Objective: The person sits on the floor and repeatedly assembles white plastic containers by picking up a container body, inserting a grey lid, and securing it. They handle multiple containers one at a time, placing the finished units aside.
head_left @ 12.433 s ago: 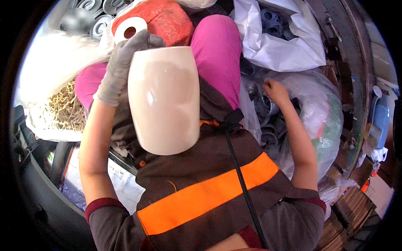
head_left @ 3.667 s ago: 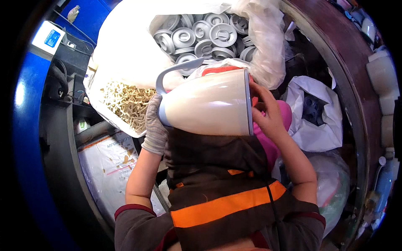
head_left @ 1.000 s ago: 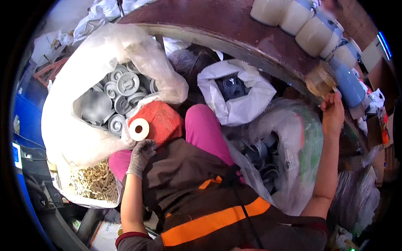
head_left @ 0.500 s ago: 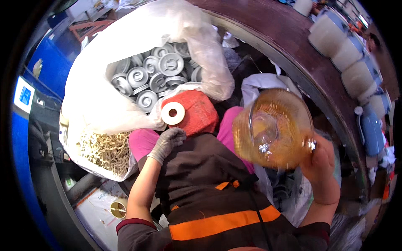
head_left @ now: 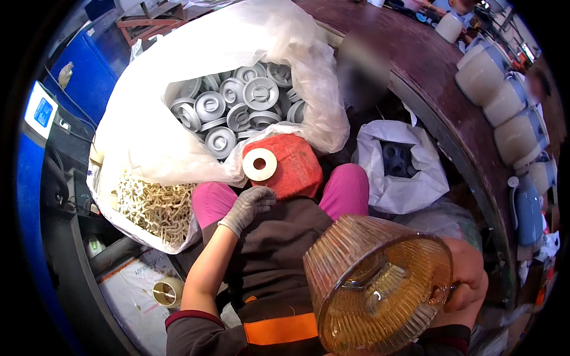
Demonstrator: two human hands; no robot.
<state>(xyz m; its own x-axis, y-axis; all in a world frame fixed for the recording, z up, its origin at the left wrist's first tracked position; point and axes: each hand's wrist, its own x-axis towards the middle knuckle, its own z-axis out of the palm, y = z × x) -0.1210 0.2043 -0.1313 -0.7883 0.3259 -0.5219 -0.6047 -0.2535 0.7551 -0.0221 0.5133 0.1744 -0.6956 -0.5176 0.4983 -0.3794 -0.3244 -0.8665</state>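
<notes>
The right hand (head_left: 469, 276) has its fingers clamped on the ribbed amber see-through jug (head_left: 380, 285), open mouth tipped toward the camera, while the gloved left hand (head_left: 246, 207), fingers seemingly loosely curled, rests just below the red thread cone (head_left: 288, 166).

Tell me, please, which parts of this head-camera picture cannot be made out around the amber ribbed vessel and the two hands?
- Right hand: mostly hidden behind the amber ribbed vessel; its grip is unclear.
- Vessel's lower rim: cut off by the bottom edge.
- Black parts in the small white bag: too dark to identify.
- Patch above that bag: blurred.
- Gloved left hand: fingertips near the white tape roll; contact unclear.
</notes>
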